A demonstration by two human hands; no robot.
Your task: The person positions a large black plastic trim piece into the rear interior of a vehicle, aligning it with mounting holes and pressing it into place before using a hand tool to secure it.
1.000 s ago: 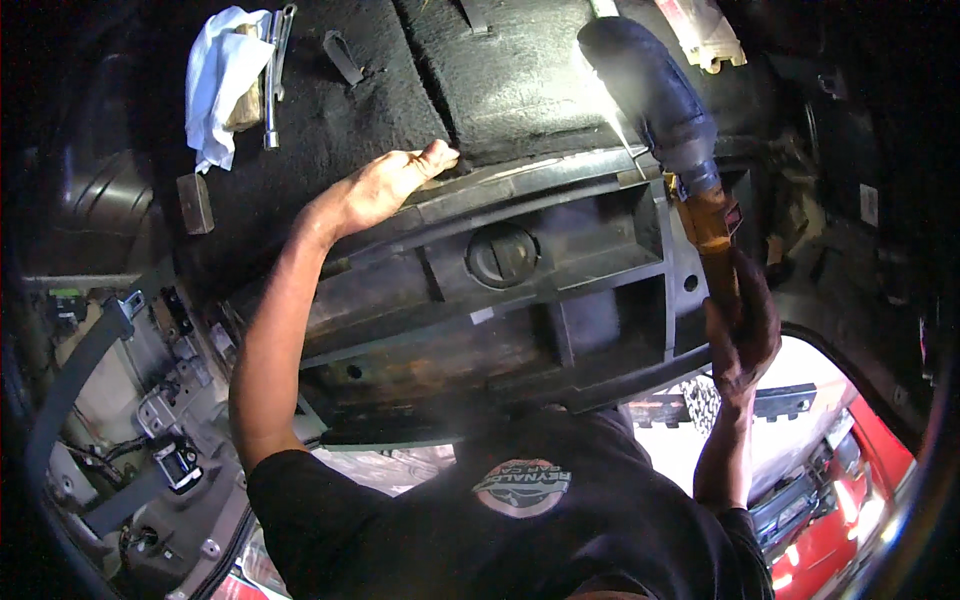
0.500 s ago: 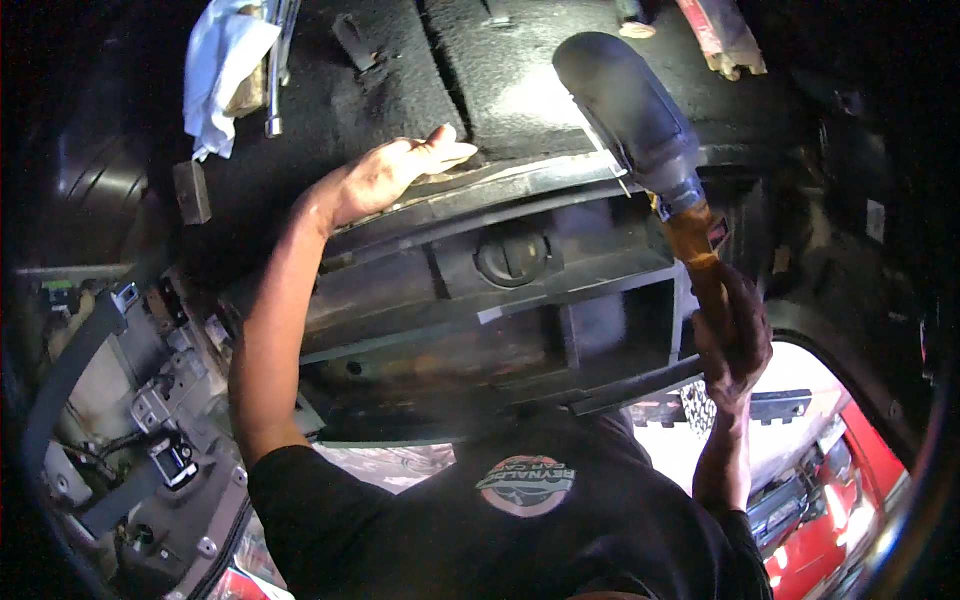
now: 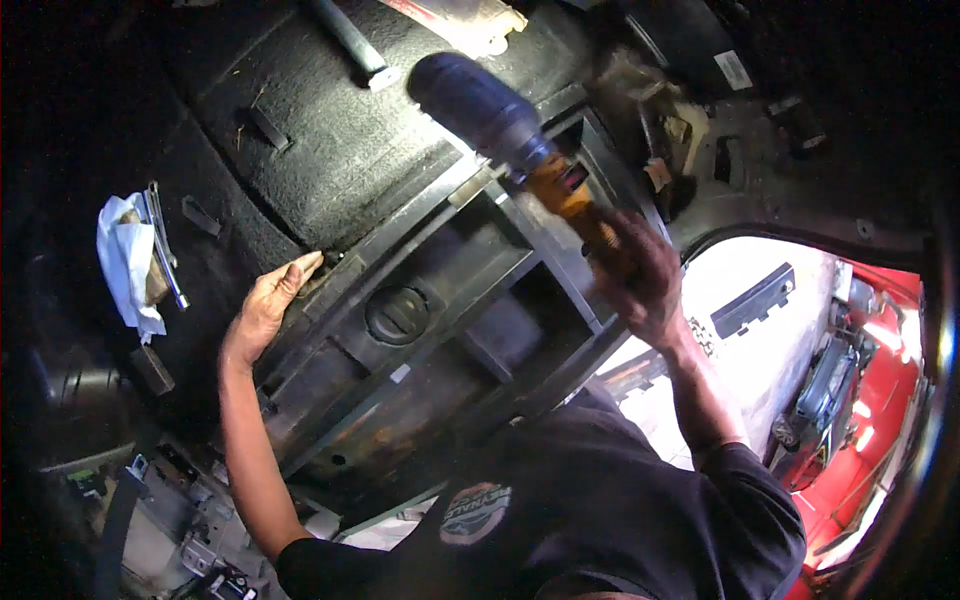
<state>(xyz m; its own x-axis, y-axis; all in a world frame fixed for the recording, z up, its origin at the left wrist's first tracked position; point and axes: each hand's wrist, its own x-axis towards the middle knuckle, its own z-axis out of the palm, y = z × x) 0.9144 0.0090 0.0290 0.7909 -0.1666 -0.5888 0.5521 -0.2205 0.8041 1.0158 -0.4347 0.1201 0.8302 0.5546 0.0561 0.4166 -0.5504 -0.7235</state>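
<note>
My right hand (image 3: pixel 642 275) is wrapped round the orange handle of a handheld work light (image 3: pixel 478 110). The lamp's dark, rounded head throws a bright patch onto black carpet (image 3: pixel 320 175). My left hand (image 3: pixel 266 312) lies at the carpet's edge with its fingers stretched out, the fingertips next to a dark trim strip (image 3: pixel 400 220). Between my arms is a black plastic storage compartment (image 3: pixel 525 262) with dividers and a round knob (image 3: pixel 397 314). What lies under my left fingers is hidden.
A blue-and-white cloth (image 3: pixel 128 265) and a long metal wrench (image 3: pixel 166 245) lie on the left. A metal tube (image 3: pixel 345 42) rests on the carpet ahead. Exposed brackets and wiring (image 3: pixel 205 535) sit at lower left. A bright opening with red bodywork (image 3: pixel 880 400) is at right.
The view has turned, so the compartment now slants up to the right. The work light has swung left, still in my right hand. My left hand stays at the carpet's edge.
</note>
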